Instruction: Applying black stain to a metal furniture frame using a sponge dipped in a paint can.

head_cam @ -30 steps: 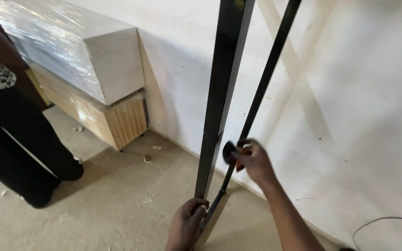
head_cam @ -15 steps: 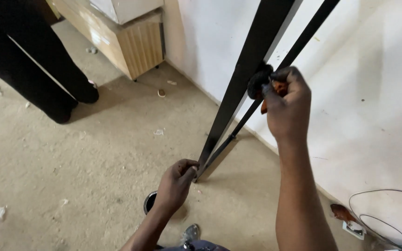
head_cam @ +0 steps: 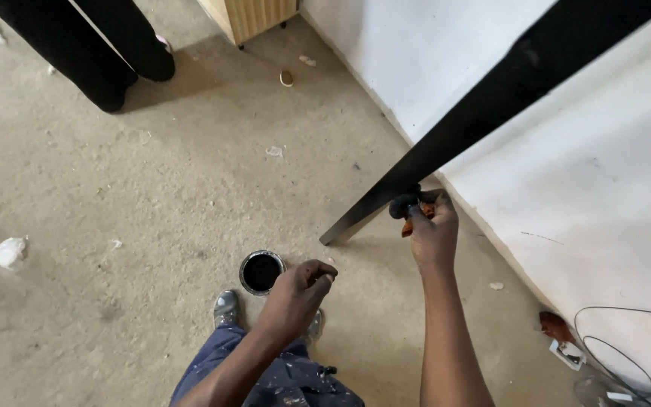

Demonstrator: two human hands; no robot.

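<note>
Leaning against the white wall (head_cam: 446, 68), a black metal bar (head_cam: 484, 124) is being daubed with a paint-soaked sponge (head_cam: 403, 205) gripped in the right hand (head_cam: 432, 234); the left hand (head_cam: 299, 290) is hanging loosely curled, empty, above an open paint tin (head_cam: 261, 272) that is risking being knocked and spilled.

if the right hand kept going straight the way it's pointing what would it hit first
Most likely the black metal bar: the right hand points up at its lower stretch, brush at or almost on it. Depth is unclear.
</note>
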